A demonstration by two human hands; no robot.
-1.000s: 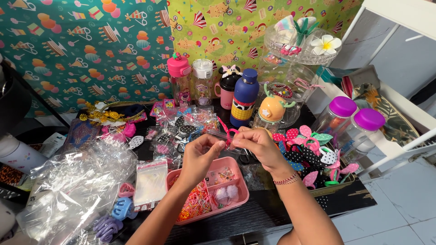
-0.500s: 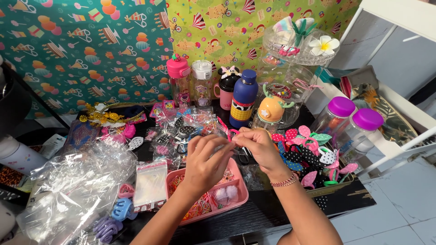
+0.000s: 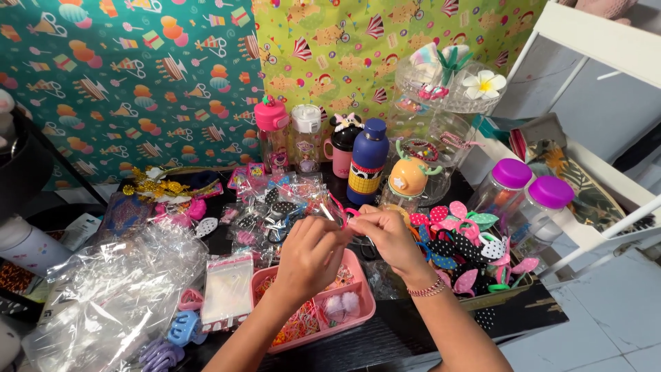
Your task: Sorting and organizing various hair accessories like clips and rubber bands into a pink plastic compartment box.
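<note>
A small pink hair clip [image 3: 346,213], its long axis roughly level, runs left to right above the pink tray [image 3: 365,303]. Left hand [image 3: 311,256] and right hand [image 3: 387,234] pinch it with curled fingertips, wrists angled inward

This looks like a small accessory stall or home craft corner. Beyond the fingers [image 3: 342,224], party-print wrapping paper [image 3: 131,83] covers the wall behind character drink bottles [image 3: 366,162]. Right of them stand hair bows [image 3: 460,241] and purple-lidded jars [image 3: 509,189]; left lie cellophane bags [image 3: 110,296] on the crowded table [image 3: 530,317].
</note>
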